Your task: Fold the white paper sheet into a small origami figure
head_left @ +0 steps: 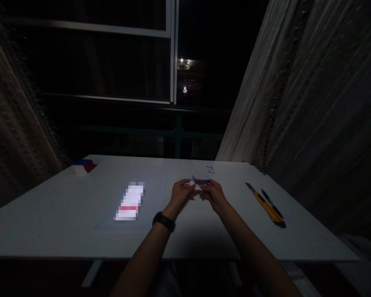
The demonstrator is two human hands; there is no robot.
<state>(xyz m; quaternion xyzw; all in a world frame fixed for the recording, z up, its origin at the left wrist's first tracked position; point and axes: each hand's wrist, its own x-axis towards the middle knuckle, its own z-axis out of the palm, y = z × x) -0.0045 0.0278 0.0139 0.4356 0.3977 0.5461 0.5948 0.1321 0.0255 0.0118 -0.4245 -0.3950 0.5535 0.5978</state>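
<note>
Between my two hands a small folded piece of white paper (196,186) is held above the middle of the white table. My left hand (181,192) pinches its left side, the thumb lying on the near face. On the other side my right hand (214,193) grips the right end, fingers curled beneath. The paper's upper edge stands up with a shadowed fold behind it. A dark band circles my left wrist. Dim light hides the exact shape of the folds.
Left of my hands, a lit phone (130,201) with a blurred screen lies on a white sheet (156,206). A yellow utility knife (266,205) and a dark pen (272,203) lie at right. A coloured cube (84,166) sits far left. Curtains (250,82) flank the dark window.
</note>
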